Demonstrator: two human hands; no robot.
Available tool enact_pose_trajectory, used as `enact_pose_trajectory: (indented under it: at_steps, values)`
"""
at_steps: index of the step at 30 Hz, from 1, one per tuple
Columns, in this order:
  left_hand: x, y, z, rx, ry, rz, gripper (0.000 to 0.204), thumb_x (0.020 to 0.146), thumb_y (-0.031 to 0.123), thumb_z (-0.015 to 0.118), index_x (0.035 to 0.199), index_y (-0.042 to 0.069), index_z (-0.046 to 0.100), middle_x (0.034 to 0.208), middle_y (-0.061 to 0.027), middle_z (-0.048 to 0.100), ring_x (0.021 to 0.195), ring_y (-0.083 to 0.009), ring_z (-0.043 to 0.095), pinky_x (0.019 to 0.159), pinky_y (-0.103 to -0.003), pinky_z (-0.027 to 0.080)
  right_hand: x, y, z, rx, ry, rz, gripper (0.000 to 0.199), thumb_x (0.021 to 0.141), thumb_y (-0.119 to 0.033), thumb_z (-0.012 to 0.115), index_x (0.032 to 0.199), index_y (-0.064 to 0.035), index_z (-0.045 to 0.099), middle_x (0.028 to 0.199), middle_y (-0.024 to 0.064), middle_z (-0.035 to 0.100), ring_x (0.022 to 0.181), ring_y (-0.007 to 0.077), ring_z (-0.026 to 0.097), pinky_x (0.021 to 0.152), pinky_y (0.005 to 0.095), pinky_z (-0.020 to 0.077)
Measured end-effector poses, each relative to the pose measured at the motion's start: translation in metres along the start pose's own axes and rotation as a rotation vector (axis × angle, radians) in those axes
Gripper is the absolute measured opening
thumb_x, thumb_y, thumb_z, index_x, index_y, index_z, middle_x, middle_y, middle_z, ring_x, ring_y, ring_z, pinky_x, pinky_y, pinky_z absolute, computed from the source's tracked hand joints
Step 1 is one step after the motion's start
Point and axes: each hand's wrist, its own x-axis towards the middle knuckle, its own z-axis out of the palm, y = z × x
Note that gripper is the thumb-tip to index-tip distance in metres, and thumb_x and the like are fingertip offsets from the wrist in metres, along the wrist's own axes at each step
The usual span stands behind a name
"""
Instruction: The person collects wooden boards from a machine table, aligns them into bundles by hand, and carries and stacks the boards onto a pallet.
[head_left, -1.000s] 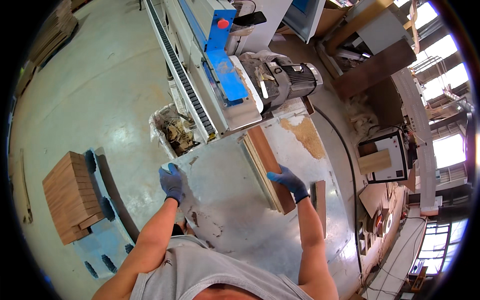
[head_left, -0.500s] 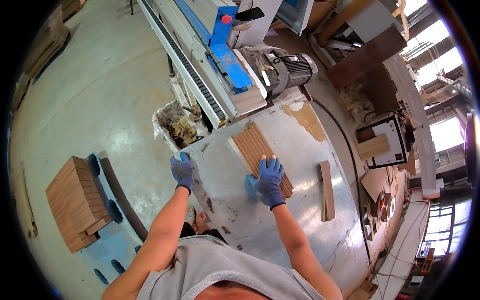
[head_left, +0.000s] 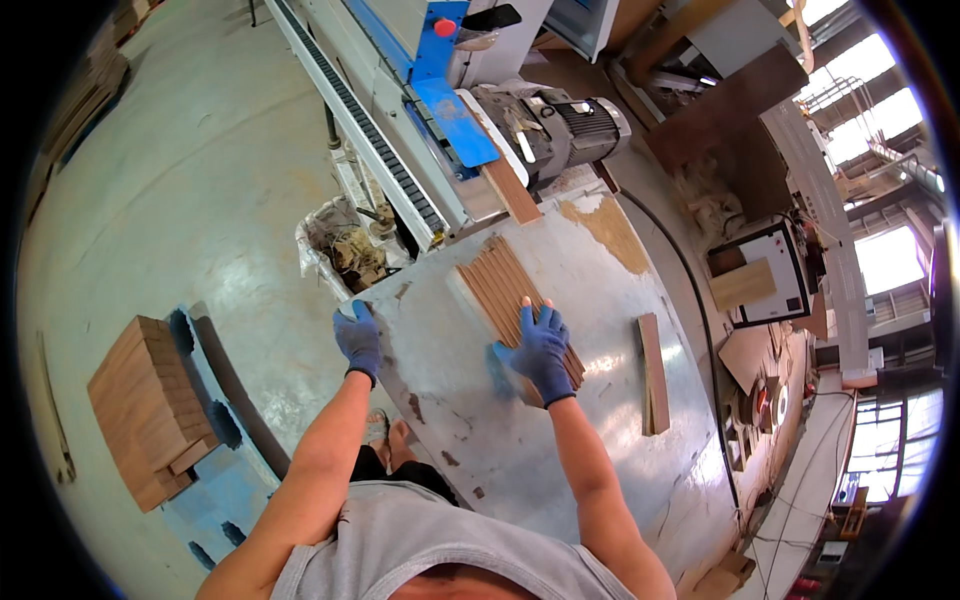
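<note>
A row of several brown wooden strips (head_left: 505, 290) lies side by side on a grey metal table (head_left: 560, 450). My right hand (head_left: 538, 347), in a blue glove, lies flat with spread fingers on the near end of the strips. My left hand (head_left: 358, 338), also gloved in blue, grips the table's left corner edge. Another wooden strip (head_left: 510, 188) sticks out of the blue and white machine (head_left: 440, 110) just beyond the table.
A single wooden strip (head_left: 652, 372) lies on the table to the right. A white bag of scraps (head_left: 340, 250) stands below the machine. A stack of wooden boards (head_left: 145, 405) rests on a blue pallet (head_left: 215, 480) at the left. A motor (head_left: 560, 125) sits behind the table.
The strips have gone from standing on edge to lying flat in a row on the table. My right hand has moved onto them, and my left hand stays at the table corner.
</note>
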Motion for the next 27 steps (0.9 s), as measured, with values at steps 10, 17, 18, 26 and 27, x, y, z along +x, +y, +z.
enact_pose_trajectory:
  at_steps: [10,17,18,26,27]
  values:
    - [0.008,-0.01,-0.011,-0.059,-0.091,0.011,0.051,0.097,0.042,0.064,0.117,-0.005,0.064,0.114,-0.0281,0.07,0.106,-0.0448,0.067,0.093,-0.05,0.052,-0.033,-0.011,-0.002,0.082,0.02,-0.025,0.1,0.067,-0.054,0.084,0.148,-0.0044,0.052,0.145,0.0349,0.045,0.127,0.0482,0.047,0.101,0.0602,0.038]
    - [-0.025,-0.012,-0.06,-0.141,-0.318,0.54,0.047,0.101,0.023,0.062,0.139,-0.006,0.057,0.139,-0.0236,0.063,0.128,-0.0339,0.061,0.109,-0.044,0.047,-0.138,-0.031,-0.021,0.133,-0.062,-0.129,0.094,0.069,-0.049,0.087,0.145,-0.0046,0.053,0.148,0.0323,0.04,0.129,0.0506,0.044,0.106,0.0647,0.0354]
    - [-0.04,-0.002,-0.066,-0.377,-0.585,0.436,0.05,0.103,0.02,0.061,0.145,-0.005,0.054,0.146,-0.0218,0.06,0.135,-0.0294,0.058,0.113,-0.042,0.044,-0.154,-0.032,-0.023,0.129,-0.083,-0.153,0.095,0.068,-0.048,0.088,0.145,-0.0049,0.052,0.149,0.0319,0.038,0.131,0.0511,0.043,0.107,0.0661,0.0346]
    - [-0.081,0.015,-0.049,-0.587,-1.148,0.24,0.052,0.112,0.023,0.046,0.155,-0.007,0.043,0.16,-0.0159,0.047,0.15,-0.0231,0.04,0.124,-0.035,0.029,-0.184,-0.049,-0.032,0.128,-0.144,-0.136,0.106,0.066,-0.047,0.09,0.151,-0.005,0.044,0.154,0.0334,0.032,0.138,0.0565,0.036,0.112,0.0723,0.0283]
    - [-0.084,0.016,-0.045,-0.599,-1.184,0.256,0.053,0.113,0.025,0.045,0.156,-0.006,0.042,0.161,-0.016,0.047,0.15,-0.0235,0.04,0.124,-0.035,0.029,-0.183,-0.051,-0.035,0.107,-0.161,-0.135,0.108,0.065,-0.048,0.091,0.152,-0.0034,0.043,0.154,0.0343,0.033,0.138,0.057,0.036,0.113,0.0711,0.0273]
